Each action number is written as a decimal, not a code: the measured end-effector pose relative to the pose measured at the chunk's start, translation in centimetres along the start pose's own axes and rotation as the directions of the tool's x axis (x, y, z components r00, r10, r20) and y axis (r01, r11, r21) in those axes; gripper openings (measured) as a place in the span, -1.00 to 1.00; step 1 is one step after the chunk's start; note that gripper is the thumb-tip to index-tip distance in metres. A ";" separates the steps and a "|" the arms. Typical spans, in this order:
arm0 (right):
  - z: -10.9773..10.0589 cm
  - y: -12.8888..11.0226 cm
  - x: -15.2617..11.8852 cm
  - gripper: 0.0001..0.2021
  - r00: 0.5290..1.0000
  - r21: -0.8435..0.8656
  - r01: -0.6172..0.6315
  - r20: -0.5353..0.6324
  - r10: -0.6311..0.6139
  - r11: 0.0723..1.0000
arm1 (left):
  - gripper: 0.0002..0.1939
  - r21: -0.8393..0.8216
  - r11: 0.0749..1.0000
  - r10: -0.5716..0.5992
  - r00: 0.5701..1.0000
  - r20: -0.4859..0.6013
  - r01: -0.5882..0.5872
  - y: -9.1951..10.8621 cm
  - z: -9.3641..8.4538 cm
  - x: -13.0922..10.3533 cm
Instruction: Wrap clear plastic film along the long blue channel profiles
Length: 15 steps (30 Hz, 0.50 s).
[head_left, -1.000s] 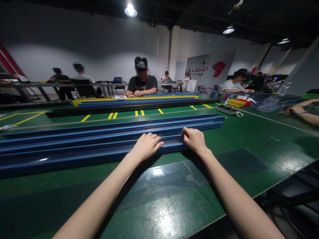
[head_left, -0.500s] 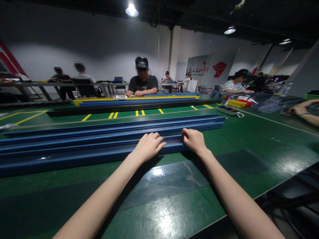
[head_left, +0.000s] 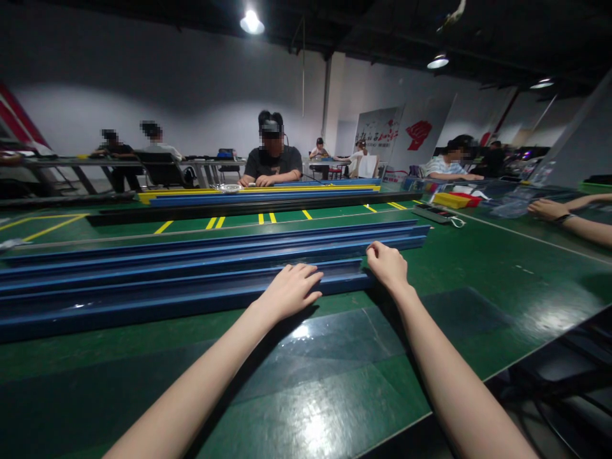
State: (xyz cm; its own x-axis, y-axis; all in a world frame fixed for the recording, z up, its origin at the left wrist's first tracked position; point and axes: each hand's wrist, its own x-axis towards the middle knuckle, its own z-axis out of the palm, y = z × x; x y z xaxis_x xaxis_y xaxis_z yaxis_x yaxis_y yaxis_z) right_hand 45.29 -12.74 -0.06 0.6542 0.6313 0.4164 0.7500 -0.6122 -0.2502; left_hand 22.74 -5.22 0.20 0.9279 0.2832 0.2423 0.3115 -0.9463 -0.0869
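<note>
Fingers of the left hand (head_left: 290, 290) lie flat and loosely spread on the nearest blue rail (head_left: 182, 296), gripping nothing; the right hand (head_left: 388, 266) curls its fingers over that rail's right end. The rail lies lengthwise on the green table (head_left: 335, 382), just beside more blue rails (head_left: 215, 250) behind it. Across the table sits a person (head_left: 272, 159).

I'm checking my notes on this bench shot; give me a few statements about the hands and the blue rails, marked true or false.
1. Both hands rest on the nearest blue rail. True.
2. The right hand is at the rail's right end. True.
3. The left hand holds a screwdriver. False: it lies flat and empty on the rail.
4. The table is red. False: it is green.
5. The rails stand upright. False: they lie flat, side by side.
</note>
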 end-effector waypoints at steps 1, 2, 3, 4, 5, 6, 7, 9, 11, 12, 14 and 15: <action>0.2 0.1 0.1 -0.69 1.000 0.019 -0.019 0.023 0.019 1.000 | -0.62 0.004 1.000 0.004 1.000 -0.005 -0.004 0.0 0.0 0.0; 0.4 0.3 0.3 -0.68 0.998 0.049 -0.036 0.045 0.034 0.998 | -0.63 0.007 1.000 0.008 1.000 -0.012 -0.007 0.0 0.1 0.0; 0.6 0.4 0.4 -0.68 0.997 0.099 -0.051 0.069 0.045 0.994 | -0.64 0.008 1.000 0.010 1.000 -0.020 -0.010 0.1 0.2 0.0; 0.8 0.5 0.6 -0.68 0.994 0.162 -0.063 0.096 0.048 0.985 | -0.65 0.008 1.000 0.011 1.000 -0.027 -0.011 0.1 0.2 0.1; 1.1 0.7 0.7 -0.68 0.992 0.229 -0.071 0.120 0.044 0.971 | -0.66 0.007 1.000 0.011 0.999 -0.033 -0.011 0.1 0.2 0.1; 1.2 0.8 0.9 -0.69 0.989 0.292 -0.073 0.142 0.033 0.954 | -0.66 0.008 1.000 0.010 0.999 -0.037 -0.010 0.1 0.3 0.1; 1.4 0.9 1.0 -0.69 0.987 0.345 -0.073 0.162 0.017 0.936 | -0.67 0.009 1.000 0.009 0.999 -0.039 -0.009 0.2 0.3 0.1; 1.6 1.0 1.1 -0.71 0.981 0.412 -0.069 0.195 -0.014 0.909 | -0.68 0.014 1.000 0.008 0.999 -0.044 -0.007 0.2 0.4 0.1; 1.7 1.1 1.2 -0.74 0.975 0.453 -0.074 0.220 -0.031 0.888 | -0.69 0.021 1.000 0.010 0.999 -0.053 -0.008 0.2 0.4 0.1; 1.8 1.1 1.2 -0.75 0.972 0.474 -0.081 0.232 -0.035 0.877 | -0.69 0.025 1.000 0.011 0.998 -0.060 -0.010 0.2 0.4 0.1; 1.9 1.2 1.2 -0.77 0.966 0.509 -0.102 0.254 -0.036 0.854 | -0.69 0.039 0.999 0.019 0.997 -0.075 -0.017 0.2 0.5 0.1; 2.0 1.3 1.2 -0.78 0.963 0.526 -0.114 0.266 -0.036 0.843 | -0.69 0.049 0.999 0.024 0.996 -0.081 -0.020 0.2 0.5 0.1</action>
State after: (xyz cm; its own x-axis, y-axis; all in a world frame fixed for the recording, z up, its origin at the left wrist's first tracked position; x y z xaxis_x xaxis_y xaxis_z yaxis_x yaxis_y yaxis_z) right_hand 47.22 -11.83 -1.60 0.6293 0.7565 0.1780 0.6090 -0.3378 -0.7177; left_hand 23.05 -5.34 -0.28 0.9154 0.2471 0.3178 0.3029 -0.9428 -0.1394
